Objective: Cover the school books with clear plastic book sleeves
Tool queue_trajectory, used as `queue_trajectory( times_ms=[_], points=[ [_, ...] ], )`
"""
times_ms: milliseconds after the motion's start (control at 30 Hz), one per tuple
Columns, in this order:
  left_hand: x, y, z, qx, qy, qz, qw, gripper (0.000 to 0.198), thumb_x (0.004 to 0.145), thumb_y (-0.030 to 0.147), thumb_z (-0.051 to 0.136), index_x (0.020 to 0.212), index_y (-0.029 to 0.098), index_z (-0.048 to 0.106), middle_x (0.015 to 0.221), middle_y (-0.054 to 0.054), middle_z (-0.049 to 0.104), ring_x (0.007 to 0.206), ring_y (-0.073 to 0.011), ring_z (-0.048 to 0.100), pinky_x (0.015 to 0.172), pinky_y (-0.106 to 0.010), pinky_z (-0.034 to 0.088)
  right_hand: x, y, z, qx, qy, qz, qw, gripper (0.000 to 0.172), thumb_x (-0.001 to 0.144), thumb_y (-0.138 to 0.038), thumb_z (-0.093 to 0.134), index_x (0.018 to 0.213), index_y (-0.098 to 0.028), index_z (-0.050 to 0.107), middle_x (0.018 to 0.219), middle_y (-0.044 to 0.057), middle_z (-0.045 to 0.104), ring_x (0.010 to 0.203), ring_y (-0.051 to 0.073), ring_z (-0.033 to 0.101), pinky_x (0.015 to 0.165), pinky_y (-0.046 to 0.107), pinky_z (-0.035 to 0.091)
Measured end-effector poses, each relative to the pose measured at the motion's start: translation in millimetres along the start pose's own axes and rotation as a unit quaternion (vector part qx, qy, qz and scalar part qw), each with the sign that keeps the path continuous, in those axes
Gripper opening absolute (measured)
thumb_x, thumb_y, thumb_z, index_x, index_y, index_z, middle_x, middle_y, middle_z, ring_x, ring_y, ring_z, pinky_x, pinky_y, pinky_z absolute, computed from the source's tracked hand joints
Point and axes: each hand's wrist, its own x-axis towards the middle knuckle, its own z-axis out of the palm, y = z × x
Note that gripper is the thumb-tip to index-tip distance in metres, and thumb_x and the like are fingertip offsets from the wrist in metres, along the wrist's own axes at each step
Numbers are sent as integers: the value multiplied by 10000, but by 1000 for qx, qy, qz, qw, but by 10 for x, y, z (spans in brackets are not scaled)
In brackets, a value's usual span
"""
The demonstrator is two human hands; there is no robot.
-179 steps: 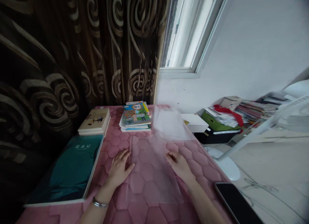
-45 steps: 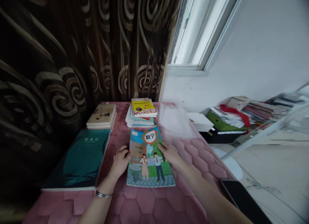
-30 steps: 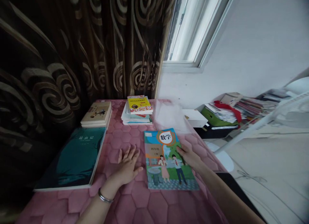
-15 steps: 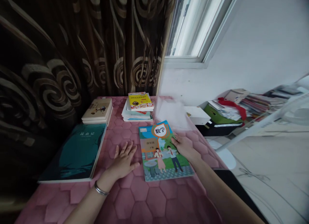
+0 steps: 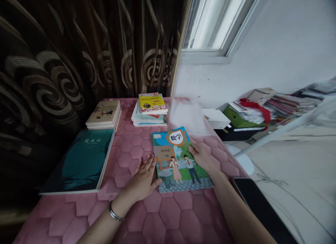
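A mathematics textbook [image 5: 170, 174] with two drawn figures on its cover lies flat on the pink table cover. My right hand [image 5: 203, 158] grips the book at its right edge, fingertips on the cover and the rest of the hand beside it. At the opposite edge, my left hand [image 5: 144, 177] rests with outstretched fingers against or right beside the book; its thumb points to the lower left corner. A silver bracelet [image 5: 115, 213] circles the left wrist.
A large teal book [image 5: 78, 163] lies at the left, with a stack of beige books [image 5: 103, 114] behind it. Farther back stand a book pile topped by a yellow book [image 5: 152, 103] and clear plastic sheets [image 5: 187, 118]. A dark flat device [image 5: 259, 205] lies at the right.
My left hand has moved right, from the bare cover to the textbook's left edge, its fingers drawing closer together. My right hand keeps its hold. The view has shifted slightly.
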Motion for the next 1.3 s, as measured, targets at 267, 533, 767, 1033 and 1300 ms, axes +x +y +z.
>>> queue_trajectory(
  times_ms=[267, 533, 767, 1033, 1300],
  points=[
    [-8, -81, 54, 26, 11, 21, 999, 782, 936, 517, 395, 1548, 171, 54, 1613, -131, 124, 1489, -251, 83, 1203, -496, 86, 73, 52, 35, -42, 23, -7, 999, 254, 808, -362, 459, 882, -218, 655, 855, 76, 717, 848, 270, 653, 801, 369, 489],
    [-15, -122, 117, 62, 27, 41, 997, 746, 957, 522, 331, 1550, 166, 51, 1613, -121, 100, 1489, -248, 100, 1202, -478, 105, 64, 150, 83, -40, 57, -24, 997, 211, 807, -377, 460, 874, -224, 588, 843, 65, 691, 835, 241, 631, 790, 359, 483],
    [-11, -153, 171, 73, 38, 49, 995, 776, 944, 535, 374, 1550, 205, 18, 1613, -107, 119, 1488, -257, 94, 1198, -500, 115, 68, 213, 20, -82, 36, -60, 994, 240, 792, -445, 455, 762, -237, 572, 759, 43, 668, 735, 234, 627, 694, 337, 463],
    [-13, -134, 151, 74, 25, 42, 996, 776, 944, 525, 408, 1550, 194, 55, 1606, -123, 126, 1488, -273, 83, 1195, -523, 129, 57, 210, 9, -98, 67, -67, 991, 271, 773, -478, 476, 722, -239, 593, 681, 22, 636, 669, 216, 601, 643, 327, 447],
    [-17, -91, 154, 91, 31, 40, 995, 819, 916, 556, 452, 1550, 223, 56, 1610, -100, 136, 1489, -281, 65, 1192, -543, 135, 28, 173, -3, -78, 47, -48, 995, 325, 783, -458, 489, 888, -234, 700, 773, 33, 719, 751, 251, 658, 682, 344, 481]
  ],
)
